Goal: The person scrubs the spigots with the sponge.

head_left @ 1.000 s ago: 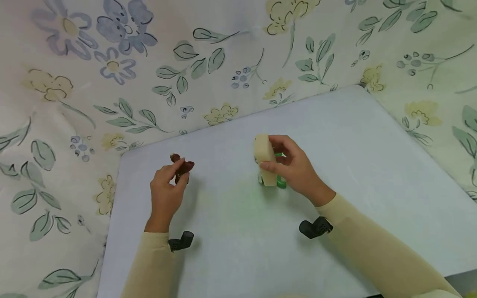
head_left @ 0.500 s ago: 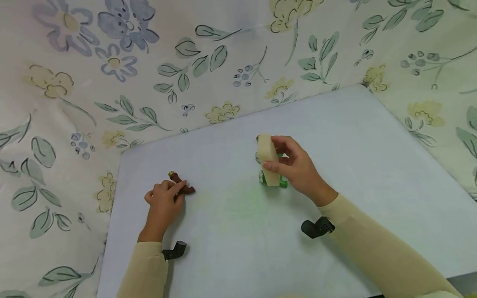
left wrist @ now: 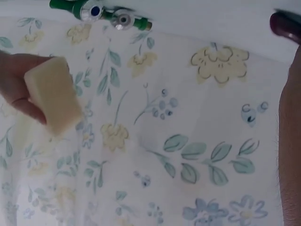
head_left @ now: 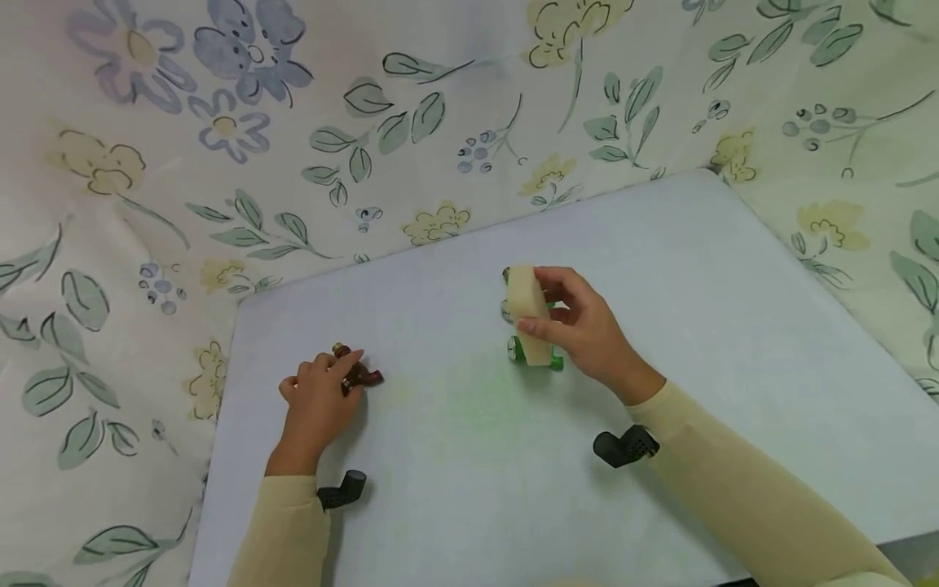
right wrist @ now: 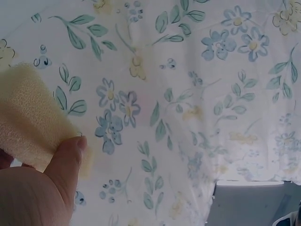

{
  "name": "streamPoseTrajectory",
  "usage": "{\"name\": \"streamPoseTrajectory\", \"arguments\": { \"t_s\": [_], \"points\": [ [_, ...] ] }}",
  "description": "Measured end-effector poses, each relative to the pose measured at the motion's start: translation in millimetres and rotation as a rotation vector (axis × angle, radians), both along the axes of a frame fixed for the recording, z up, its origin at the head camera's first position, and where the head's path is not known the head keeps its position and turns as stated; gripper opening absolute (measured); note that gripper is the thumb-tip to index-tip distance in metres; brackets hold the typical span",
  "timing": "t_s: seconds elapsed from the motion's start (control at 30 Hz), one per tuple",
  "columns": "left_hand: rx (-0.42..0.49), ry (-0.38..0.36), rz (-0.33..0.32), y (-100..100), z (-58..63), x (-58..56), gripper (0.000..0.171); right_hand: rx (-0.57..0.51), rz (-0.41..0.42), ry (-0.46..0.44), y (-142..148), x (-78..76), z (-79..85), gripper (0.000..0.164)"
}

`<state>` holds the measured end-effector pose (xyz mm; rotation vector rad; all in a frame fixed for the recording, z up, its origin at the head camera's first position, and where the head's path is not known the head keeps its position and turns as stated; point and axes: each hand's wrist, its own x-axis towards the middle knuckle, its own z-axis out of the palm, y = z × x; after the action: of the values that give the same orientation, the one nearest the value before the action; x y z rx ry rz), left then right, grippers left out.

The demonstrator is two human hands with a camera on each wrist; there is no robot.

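In the head view my left hand [head_left: 319,399] pinches a small dark red-brown branched piece with a gold end [head_left: 372,378] close to the table surface. Its fingers and back cover part of the piece, whose dark tip [left wrist: 286,26] shows at the left wrist view's corner. My right hand [head_left: 587,334] holds a cream sponge block [head_left: 528,297] between thumb and fingers, raised off the table. Below the sponge lies a green piece with round silver discs [head_left: 515,350], partly hidden by sponge and hand. The left wrist view shows the green piece [left wrist: 77,6] apart from the sponge [left wrist: 54,96].
The white tabletop [head_left: 455,473] has a faint green smudge near its middle. Floral cloth [head_left: 440,122] rises behind its back edge and at both sides. A black wrist camera [head_left: 343,489] sits on the left sleeve, another [head_left: 626,447] on the right.
My left hand has come down and nearer with the red-brown piece, which has turned slightly. My right hand and the sponge have barely shifted to the right.
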<state>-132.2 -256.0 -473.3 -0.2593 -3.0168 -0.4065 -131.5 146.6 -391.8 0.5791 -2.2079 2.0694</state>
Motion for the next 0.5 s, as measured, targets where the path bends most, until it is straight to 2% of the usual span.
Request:
{"name": "streamPoseTrajectory", "arguments": {
  "t_s": [0.1, 0.23, 0.37, 0.47, 0.5],
  "points": [
    [0.145, 0.047, -0.039, 12, 18.5, -2.8, 0.062, 0.004, -0.015, 0.005, 4, -1.2, 0.2, 0.055],
    [0.461, 0.088, -0.169, 37, 42.5, -9.1, 0.072, 0.006, -0.038, 0.007, 10, -1.5, -0.8, 0.055],
    [0.693, 0.047, -0.282, 70, 63.6, -9.9, 0.072, 0.008, -0.057, -0.001, 14, -0.4, -1.2, 0.055],
    [0.793, 0.010, -0.335, 97, 77.2, -6.2, 0.069, 0.015, -0.067, -0.002, 17, 0.3, -0.5, 0.055],
    [0.816, -0.005, -0.350, 105, 77.9, -7.1, 0.068, 0.016, -0.070, -0.001, 18, 0.6, -0.1, 0.055]
  ]
}}
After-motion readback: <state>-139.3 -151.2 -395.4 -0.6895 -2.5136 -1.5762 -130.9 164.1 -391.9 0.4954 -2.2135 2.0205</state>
